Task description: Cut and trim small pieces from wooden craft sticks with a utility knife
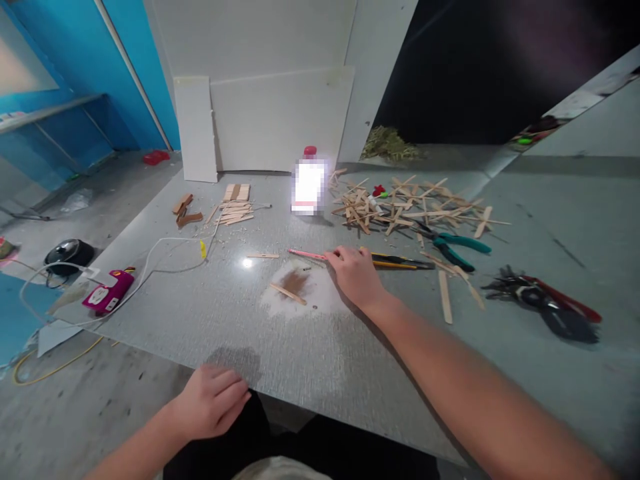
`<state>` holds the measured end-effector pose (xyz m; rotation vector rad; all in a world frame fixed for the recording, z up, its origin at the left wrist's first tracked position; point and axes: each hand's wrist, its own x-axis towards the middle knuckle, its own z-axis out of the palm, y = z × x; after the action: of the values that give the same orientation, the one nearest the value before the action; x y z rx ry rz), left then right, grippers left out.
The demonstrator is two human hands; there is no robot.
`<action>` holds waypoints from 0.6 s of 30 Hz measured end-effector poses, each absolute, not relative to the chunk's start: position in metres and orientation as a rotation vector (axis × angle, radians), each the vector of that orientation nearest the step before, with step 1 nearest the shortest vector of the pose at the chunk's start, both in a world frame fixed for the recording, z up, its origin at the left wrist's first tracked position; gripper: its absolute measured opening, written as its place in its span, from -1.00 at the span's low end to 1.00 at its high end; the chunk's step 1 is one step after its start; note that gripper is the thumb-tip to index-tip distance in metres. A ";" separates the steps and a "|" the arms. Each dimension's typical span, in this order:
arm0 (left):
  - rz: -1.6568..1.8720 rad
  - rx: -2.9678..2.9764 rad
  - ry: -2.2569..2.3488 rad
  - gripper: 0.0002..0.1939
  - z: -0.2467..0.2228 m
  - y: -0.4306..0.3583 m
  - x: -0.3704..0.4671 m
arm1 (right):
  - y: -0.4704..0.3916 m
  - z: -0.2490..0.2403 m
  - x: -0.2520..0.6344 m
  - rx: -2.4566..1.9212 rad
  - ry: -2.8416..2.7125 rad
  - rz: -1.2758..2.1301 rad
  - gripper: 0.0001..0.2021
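Observation:
My right hand [354, 277] is over the middle of the table, palm down with curled fingers. A pink pencil [307, 254] runs out from under its fingers to the left. Yellow-and-black cutters or craft knives [400, 261] lie against its right side, partly covered by the hand. Near the front edge rests my left hand [215, 400], its fingers curled and nothing visible in them. Between the hands, a wooden stick [288, 294] lies across a brown, dusty patch [295, 283]. Another short stick [263, 255] lies left of the pencil.
Beyond my right hand spreads a pile of wooden sticks [415, 205], with green-handled pliers [453, 248] beside it. More tools [545, 303] lie far right. A blurred bright object [309, 187] stands at the back. Stacked sticks [237, 193], a white cable [165, 240] and a purple power strip [109, 292] are left.

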<state>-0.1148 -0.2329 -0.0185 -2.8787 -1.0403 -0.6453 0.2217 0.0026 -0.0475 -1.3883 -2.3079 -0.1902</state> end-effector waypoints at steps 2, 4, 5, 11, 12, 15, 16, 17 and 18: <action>-0.601 -2.922 -1.052 -0.81 0.004 -0.201 -0.091 | -0.001 -0.048 0.225 -1.371 -2.249 -0.166 -0.64; -0.528 -2.902 -1.163 -0.81 0.016 -0.162 -0.068 | -0.004 -0.049 0.226 -1.336 -2.181 -0.130 -0.65; -0.489 -2.869 -1.234 -0.79 0.017 -0.141 -0.057 | -0.004 -0.050 0.226 -1.310 -2.145 -0.104 -0.66; -0.198 -2.761 -1.339 -0.61 0.001 -0.030 -0.015 | 0.002 -0.052 0.234 -1.138 -1.925 0.106 -0.69; -0.148 -2.766 -1.311 -0.60 -0.001 -0.017 -0.012 | 0.003 -0.052 0.235 -1.124 -1.890 0.138 -0.68; 0.038 -2.790 -1.216 -0.61 -0.003 0.006 -0.007 | 0.003 -0.052 0.236 -1.116 -1.806 0.223 -0.68; 0.101 -2.790 -1.196 -0.61 -0.003 0.009 -0.006 | 0.002 -0.052 0.235 -1.116 -1.791 0.251 -0.68; 0.159 -2.784 -1.180 -0.62 -0.003 0.010 -0.004 | 0.001 -0.052 0.234 -1.116 -1.782 0.279 -0.68; 0.212 -2.775 -1.170 -0.62 -0.003 0.011 -0.001 | 0.001 -0.052 0.233 -1.115 -1.776 0.305 -0.68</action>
<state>-0.0014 0.0106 -0.0032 -2.7748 -1.1698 0.2124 0.2330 0.0008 -0.0522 -1.1152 -1.7763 0.3054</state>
